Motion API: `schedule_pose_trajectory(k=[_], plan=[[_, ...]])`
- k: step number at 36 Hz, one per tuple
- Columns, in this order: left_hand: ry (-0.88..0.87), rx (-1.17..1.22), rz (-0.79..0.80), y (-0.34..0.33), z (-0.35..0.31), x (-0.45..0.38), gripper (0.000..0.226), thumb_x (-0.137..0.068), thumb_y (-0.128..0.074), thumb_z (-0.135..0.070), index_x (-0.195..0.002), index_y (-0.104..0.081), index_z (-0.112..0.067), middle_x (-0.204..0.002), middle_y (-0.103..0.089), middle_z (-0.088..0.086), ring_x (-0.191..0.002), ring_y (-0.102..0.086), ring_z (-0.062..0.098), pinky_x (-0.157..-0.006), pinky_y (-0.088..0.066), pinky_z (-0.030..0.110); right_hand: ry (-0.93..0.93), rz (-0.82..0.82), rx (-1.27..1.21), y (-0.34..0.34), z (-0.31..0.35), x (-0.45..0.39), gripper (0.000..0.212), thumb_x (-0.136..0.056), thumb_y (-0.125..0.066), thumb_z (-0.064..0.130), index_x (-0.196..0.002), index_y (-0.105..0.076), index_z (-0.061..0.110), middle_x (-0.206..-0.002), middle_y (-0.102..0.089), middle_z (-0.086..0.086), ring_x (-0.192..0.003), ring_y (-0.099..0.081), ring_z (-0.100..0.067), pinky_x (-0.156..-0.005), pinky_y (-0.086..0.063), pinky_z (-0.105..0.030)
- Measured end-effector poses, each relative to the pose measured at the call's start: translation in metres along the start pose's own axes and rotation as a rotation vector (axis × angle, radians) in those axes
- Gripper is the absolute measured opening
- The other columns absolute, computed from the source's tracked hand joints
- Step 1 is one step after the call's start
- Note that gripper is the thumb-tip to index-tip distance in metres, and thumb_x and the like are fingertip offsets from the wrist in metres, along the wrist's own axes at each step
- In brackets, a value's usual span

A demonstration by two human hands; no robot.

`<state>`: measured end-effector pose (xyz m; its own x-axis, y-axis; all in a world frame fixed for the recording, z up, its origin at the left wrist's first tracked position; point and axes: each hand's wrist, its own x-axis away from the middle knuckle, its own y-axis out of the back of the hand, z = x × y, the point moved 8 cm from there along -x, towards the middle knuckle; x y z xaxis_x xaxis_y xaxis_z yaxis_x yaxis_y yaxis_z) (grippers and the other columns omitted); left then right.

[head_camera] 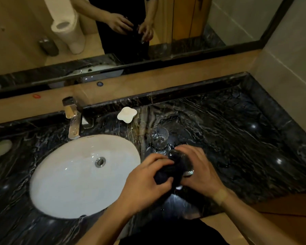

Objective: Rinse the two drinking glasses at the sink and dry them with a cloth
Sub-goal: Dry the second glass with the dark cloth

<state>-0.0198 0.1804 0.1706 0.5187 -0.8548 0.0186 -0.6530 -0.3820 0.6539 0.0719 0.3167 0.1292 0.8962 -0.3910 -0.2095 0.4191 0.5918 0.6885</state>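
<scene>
My right hand (199, 169) grips a clear drinking glass (179, 159) lying sideways above the counter, just right of the sink. A dark cloth (168, 174) is stuffed into the glass, and my left hand (145, 181) grips the cloth's loose end. The second glass (159, 137) stands upright on the black marble counter just behind my hands, touching neither. The white oval sink (74, 174) lies to the left, under a chrome tap (72, 117) with no water running.
A white soap dish (127, 114) sits behind the sink's right edge. Pale round items (1, 147) lie at the counter's far left. A wall mirror (113, 32) runs along the back. The black marble counter (237, 138) stretches right to a corner wall.
</scene>
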Motion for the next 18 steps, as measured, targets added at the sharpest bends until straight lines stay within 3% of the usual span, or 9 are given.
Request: schedule_pose_trajectory(k=[4,7,9,11,14,18], plan=[[0.132,0.043,-0.133,-0.002,-0.006,-0.008,0.042,-0.073,-0.057,-0.044,-0.112,-0.069,-0.036,-0.116,-0.058,-0.024,-0.111,-0.054,0.003,-0.100,-0.039,0.015,0.104,0.014,0.014,0.005,0.014,-0.008,0.080,-0.061,-0.084,0.035,-0.133,-0.052,0.027,-0.128,-0.060,0.011,-0.115,-0.048,-0.011,-0.097,-0.044,-0.028],[0.209,0.199,-0.206,-0.005,-0.011,-0.011,0.035,-0.077,-0.060,-0.035,-0.111,-0.068,-0.035,-0.113,-0.060,-0.021,-0.111,-0.057,0.005,-0.101,-0.044,0.026,0.124,0.007,-0.003,0.009,0.018,-0.015,0.077,-0.066,-0.079,0.046,-0.135,-0.048,0.028,-0.126,-0.062,0.007,-0.111,-0.052,-0.017,-0.096,-0.046,-0.029],[0.205,0.210,-0.148,-0.011,-0.014,-0.013,0.040,-0.077,-0.057,-0.043,-0.116,-0.064,-0.036,-0.117,-0.060,-0.021,-0.114,-0.054,0.004,-0.103,-0.043,0.031,0.133,0.012,0.003,0.012,0.018,-0.020,0.070,-0.072,-0.072,0.047,-0.135,-0.047,0.028,-0.124,-0.063,0.006,-0.109,-0.053,-0.020,-0.094,-0.049,-0.033],[0.195,0.179,0.011,-0.019,-0.016,-0.013,0.053,-0.074,-0.057,-0.050,-0.126,-0.056,-0.040,-0.123,-0.055,-0.024,-0.120,-0.048,0.003,-0.106,-0.040,0.032,0.127,0.025,0.005,0.014,0.015,-0.025,0.061,-0.077,-0.066,0.036,-0.135,-0.050,0.027,-0.123,-0.063,0.006,-0.107,-0.054,-0.021,-0.091,-0.053,-0.038],[0.127,-0.097,0.232,-0.025,-0.021,-0.013,0.066,-0.074,-0.066,-0.046,-0.135,-0.042,-0.042,-0.128,-0.047,-0.027,-0.122,-0.034,0.002,-0.106,-0.030,0.032,0.103,0.086,0.000,0.014,0.012,-0.031,0.056,-0.079,-0.062,0.035,-0.134,-0.055,0.027,-0.121,-0.062,0.010,-0.109,-0.052,-0.018,-0.090,-0.052,-0.037],[0.012,-0.325,0.275,-0.017,-0.024,-0.021,0.043,-0.076,-0.062,-0.046,-0.114,-0.046,-0.037,-0.117,-0.053,-0.021,-0.113,-0.035,0.008,-0.092,-0.036,0.033,0.121,0.173,-0.011,0.012,0.021,-0.043,0.061,-0.075,-0.065,0.040,-0.134,-0.056,0.030,-0.120,-0.061,0.012,-0.111,-0.051,-0.016,-0.090,-0.052,-0.033]])
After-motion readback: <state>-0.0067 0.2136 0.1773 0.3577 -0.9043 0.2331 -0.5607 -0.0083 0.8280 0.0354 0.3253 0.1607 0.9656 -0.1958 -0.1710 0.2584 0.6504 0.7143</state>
